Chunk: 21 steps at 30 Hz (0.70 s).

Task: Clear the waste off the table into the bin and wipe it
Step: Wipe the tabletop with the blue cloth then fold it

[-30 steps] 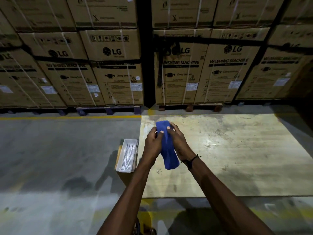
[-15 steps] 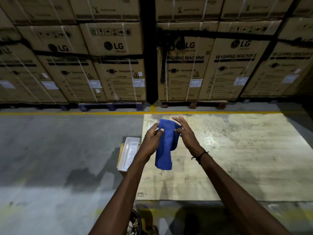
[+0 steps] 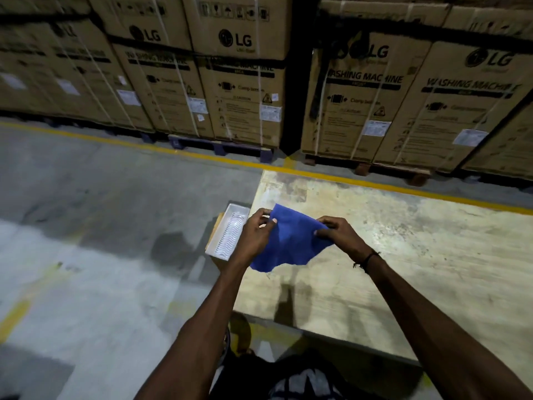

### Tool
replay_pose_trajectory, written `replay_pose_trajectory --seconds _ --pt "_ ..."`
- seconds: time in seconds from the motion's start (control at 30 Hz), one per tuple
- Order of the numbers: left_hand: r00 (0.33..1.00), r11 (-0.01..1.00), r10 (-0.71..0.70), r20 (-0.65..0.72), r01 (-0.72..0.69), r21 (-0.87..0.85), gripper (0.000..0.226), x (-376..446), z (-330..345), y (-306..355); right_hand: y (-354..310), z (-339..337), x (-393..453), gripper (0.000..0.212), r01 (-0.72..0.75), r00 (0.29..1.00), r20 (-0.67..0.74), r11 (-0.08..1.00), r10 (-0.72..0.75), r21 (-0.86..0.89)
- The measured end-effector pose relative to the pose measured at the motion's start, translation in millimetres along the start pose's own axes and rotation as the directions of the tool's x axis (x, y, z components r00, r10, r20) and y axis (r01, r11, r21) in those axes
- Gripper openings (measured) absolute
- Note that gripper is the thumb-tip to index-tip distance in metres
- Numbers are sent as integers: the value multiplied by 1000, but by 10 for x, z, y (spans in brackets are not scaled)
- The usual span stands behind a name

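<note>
A blue cloth (image 3: pixel 288 241) is stretched out flat between my two hands, held in the air above the left part of the worn wooden table (image 3: pixel 403 249). My left hand (image 3: pixel 256 235) pinches its left top corner and my right hand (image 3: pixel 337 232) grips its right edge. The cloth's lower edge hangs loose. A white rectangular bin (image 3: pixel 229 232) with a wavy pattern inside sits on a cardboard box just off the table's left edge, beside my left hand. No waste shows on the tabletop.
Stacked washing machine cartons (image 3: pixel 245 67) on pallets line the far side behind a yellow floor line (image 3: pixel 144 145). Grey concrete floor (image 3: pixel 86 241) spreads to the left. The table's near edge (image 3: pixel 317 333) runs close to my body.
The cloth hung folded and narrow from both hands; now it is spread wide between them. My hands have pulled apart, and the view has tilted and swung left.
</note>
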State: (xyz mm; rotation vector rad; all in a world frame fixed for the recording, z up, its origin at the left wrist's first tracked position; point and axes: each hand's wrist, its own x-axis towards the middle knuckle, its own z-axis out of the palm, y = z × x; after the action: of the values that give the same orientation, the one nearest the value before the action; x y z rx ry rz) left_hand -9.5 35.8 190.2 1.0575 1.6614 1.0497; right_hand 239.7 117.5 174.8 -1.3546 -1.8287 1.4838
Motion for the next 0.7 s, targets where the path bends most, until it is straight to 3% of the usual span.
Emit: replay_pose_trajectory --seconds 0.17,0.3,0.43,0.7 --pt "988 999 -42 -150 43 4 23 -147 26 -328 228 105 -75 9 -28 994 109 999 25 23" --pt "995 993 -28 -100 39 111 39 -263 -47 -549 324 310 -190 7 -74 983 173 993 57 92" --pt "999 990 -20 -29 24 139 33 -333 -184 -839 386 477 -255 8 -77 977 206 995 62 65" --pt "983 945 -5 186 -56 323 72 -111 -250 -1425 804 724 46 22 -216 976 -15 976 216 -2"
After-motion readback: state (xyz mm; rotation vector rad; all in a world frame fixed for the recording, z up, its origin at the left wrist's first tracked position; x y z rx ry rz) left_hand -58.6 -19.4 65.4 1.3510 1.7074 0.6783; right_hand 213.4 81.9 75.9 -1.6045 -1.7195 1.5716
